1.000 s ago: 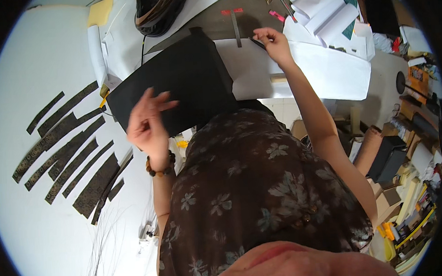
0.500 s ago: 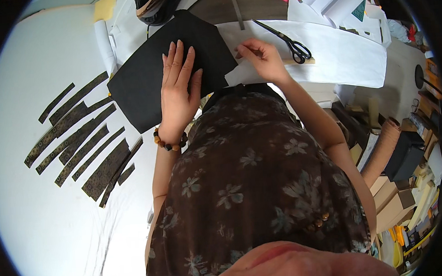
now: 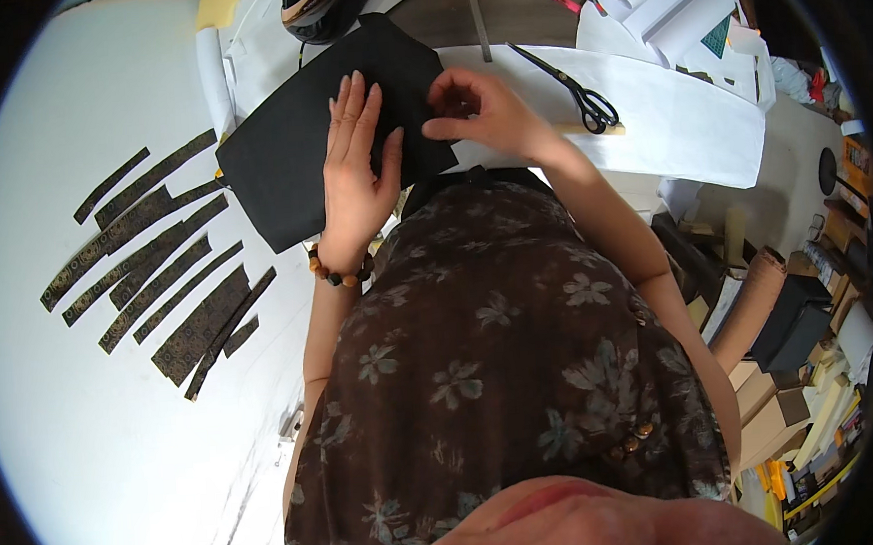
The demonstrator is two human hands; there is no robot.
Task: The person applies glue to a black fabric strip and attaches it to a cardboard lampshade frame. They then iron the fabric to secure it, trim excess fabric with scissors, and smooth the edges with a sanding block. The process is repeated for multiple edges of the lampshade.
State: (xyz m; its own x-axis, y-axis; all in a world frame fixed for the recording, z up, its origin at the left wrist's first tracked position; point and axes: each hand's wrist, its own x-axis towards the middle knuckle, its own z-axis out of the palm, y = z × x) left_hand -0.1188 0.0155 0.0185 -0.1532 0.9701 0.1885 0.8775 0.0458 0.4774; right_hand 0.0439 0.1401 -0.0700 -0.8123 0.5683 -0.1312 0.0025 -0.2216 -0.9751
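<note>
A black sheet [image 3: 292, 152] of fabric or stiff paper is laid flat on the white worktop [image 3: 119, 427], directly ahead of the person and just above the front of a brown floral dress [image 3: 501, 368]. The left hand [image 3: 357, 163] is pressed palm-down on the sheet, released and flat, fingers extended and held close together, with a beaded bracelet [image 3: 338, 273] seen at the wrist. The right hand [image 3: 477, 112] is curled at the sheet's right edge, fingertips pinched together there; what is gripped, if anything, cannot be made out. The right forearm is extended back toward the body.

Black-handled scissors [image 3: 580, 87] are placed on a white sheet [image 3: 686, 131] to the right. Dark patterned strips [image 3: 150, 268] are spread in rows at the left. The sheet's near corner is hidden under the left hand. The objects at the upper edge are cut off and hard to identify.
</note>
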